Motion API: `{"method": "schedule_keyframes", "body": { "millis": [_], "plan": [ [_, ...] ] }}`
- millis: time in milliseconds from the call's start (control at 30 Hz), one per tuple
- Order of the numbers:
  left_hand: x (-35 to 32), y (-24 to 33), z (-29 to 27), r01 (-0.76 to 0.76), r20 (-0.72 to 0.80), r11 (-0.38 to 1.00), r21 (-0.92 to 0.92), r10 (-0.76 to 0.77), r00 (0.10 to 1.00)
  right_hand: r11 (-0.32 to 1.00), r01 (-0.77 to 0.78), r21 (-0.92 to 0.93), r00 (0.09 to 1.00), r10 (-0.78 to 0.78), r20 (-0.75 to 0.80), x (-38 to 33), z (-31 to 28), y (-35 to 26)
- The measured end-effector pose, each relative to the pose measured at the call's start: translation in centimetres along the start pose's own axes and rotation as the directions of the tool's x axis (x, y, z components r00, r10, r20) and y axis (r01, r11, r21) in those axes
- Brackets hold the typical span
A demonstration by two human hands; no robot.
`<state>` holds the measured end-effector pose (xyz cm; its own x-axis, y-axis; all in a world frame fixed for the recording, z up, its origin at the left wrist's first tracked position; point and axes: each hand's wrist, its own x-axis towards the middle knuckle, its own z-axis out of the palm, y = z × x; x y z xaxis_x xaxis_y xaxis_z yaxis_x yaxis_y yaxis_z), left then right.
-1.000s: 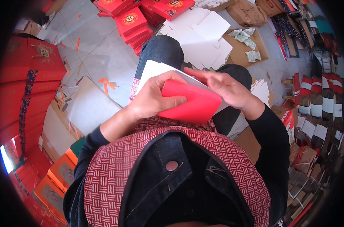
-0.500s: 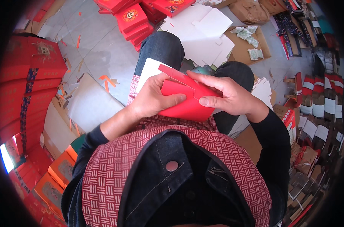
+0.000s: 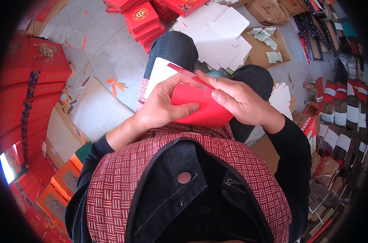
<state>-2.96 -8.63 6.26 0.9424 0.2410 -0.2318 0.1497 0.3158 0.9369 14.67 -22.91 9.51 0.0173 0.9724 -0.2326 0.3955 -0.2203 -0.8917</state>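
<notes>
A red cardboard box (image 3: 202,108) with a white inner side rests over my lap, partly folded. Its white flap (image 3: 159,76) sticks out at the upper left. My left hand (image 3: 161,104) grips the left side, thumb on the red face and fingers at the slot along the top edge. On the right, my right hand (image 3: 238,99) closes round the other end, its thumb and fingers pressing the red edge near the slot. Whatever lies inside the box is hidden.
Flat white card blanks (image 3: 216,34) lie on the floor ahead, beside stacked red boxes (image 3: 141,18). An open carton (image 3: 283,48) holds several small wrapped packets. Large red boxes (image 3: 48,73) stand at left; bundled dark card strips (image 3: 342,101) fill the right side.
My left fingers have moved into the slot at the box's top edge. My right thumb has shifted up toward that edge, and the red face looks smoother.
</notes>
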Motion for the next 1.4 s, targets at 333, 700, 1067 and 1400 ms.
{"method": "schedule_keyframes", "body": {
  "millis": [333, 700, 1067, 1400],
  "plan": [
    [-0.4, -0.4, 0.0, 0.106, -0.024, 0.993, -0.048, -0.107, 0.994, 0.995, 0.054, -0.081, 0.992, -0.062, -0.109, 0.4, 1.2, -0.5],
    [-1.0, -0.7, 0.1, 0.048, -0.108, 0.998, -0.043, -0.053, 0.993, 0.996, 0.031, -0.089, 0.997, -0.037, -0.061, 0.0, 1.5, -0.9],
    [-0.6, 0.0, -0.8, 0.027, -0.133, 0.996, -0.084, -0.038, 0.99, 0.99, 0.127, 0.055, 0.991, -0.124, -0.046, -0.9, 0.6, 0.1],
    [0.1, 0.0, -0.6, 0.009, -0.135, 0.995, -0.102, -0.023, 0.991, 0.964, 0.124, 0.233, 0.99, -0.137, 0.039, -1.4, -0.1, 0.9]
  ]
}}
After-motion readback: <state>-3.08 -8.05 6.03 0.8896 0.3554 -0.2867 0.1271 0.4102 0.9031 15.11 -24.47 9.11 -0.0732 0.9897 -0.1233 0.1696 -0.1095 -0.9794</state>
